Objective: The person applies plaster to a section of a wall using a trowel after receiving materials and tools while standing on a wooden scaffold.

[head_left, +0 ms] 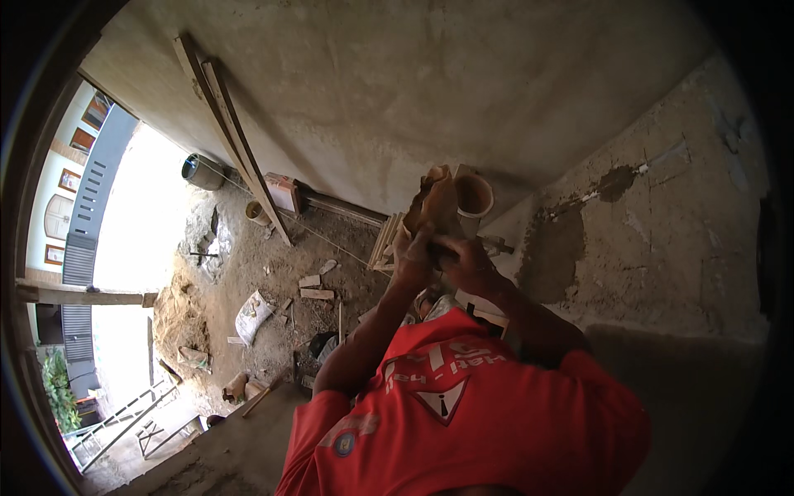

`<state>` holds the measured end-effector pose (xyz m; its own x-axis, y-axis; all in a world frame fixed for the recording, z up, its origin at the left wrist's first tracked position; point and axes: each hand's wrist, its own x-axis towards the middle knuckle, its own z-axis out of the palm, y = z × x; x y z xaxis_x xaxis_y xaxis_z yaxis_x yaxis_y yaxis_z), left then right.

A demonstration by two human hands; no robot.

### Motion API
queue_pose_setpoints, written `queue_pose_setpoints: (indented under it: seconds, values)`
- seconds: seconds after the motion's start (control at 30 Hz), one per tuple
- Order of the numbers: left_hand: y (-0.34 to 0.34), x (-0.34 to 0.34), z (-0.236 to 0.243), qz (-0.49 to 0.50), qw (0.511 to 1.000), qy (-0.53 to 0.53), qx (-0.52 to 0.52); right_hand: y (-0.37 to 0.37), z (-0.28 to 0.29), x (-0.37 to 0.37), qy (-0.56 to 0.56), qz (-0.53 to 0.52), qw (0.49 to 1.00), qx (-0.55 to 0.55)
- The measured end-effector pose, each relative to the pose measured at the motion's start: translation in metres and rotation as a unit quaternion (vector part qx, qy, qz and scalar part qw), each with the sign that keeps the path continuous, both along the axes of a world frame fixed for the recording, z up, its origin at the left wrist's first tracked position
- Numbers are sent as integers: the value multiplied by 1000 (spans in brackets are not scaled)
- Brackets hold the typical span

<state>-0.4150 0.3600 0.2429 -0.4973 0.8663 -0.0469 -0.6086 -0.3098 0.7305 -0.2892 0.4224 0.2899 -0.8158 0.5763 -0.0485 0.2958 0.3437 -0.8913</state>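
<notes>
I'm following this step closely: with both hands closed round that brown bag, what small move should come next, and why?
Probably tip the brown paper bag slightly toward the round bucket. Left hand and right hand both grip its lower part, its crumpled top stands right beside the bucket's rim, and nothing can be seen pouring yet.

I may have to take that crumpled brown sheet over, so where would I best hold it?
Probably by its free upper end, coming from above. The brown sheet stands upright, with the left hand and right hand closed round its lower part, so only the top sticks out clear. Come in from the left, since the bucket sits close on its right.
</notes>
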Motion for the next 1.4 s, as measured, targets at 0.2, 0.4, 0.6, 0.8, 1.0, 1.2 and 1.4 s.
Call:
queue_pose_setpoints:
  seconds: [0.2, 0.4, 0.6, 0.8, 1.0, 1.2, 1.4]
  values:
    - [-14, -6, 28, -78, 966, -242, -52, 27, 26, 21, 55, -216, 958, 182]
    - [-13, 5, -7, -69, 991, -114, -18, 45, 10, 39, -12, -97, 954, -284]
    - [-33, -43, -4, -15, 990, 138, -27, 43, 35, 30, 47, -46, 973, -222]
    - [-28, -72, 29, -170, 977, 125, -27, 48, 17, 28, 89, 48, 949, -298]
    - [-37, -68, 8, 7, 987, 110, -115, 41, 16, 30, 212, -12, 765, -608]
    - [-33, -64, -2, 26, 970, 198, -139, 56, -4, 52, 119, -111, 913, -375]
    - [-31, -64, 24, -63, 967, 208, -132, 71, 7, 58, 81, -216, 943, -239]
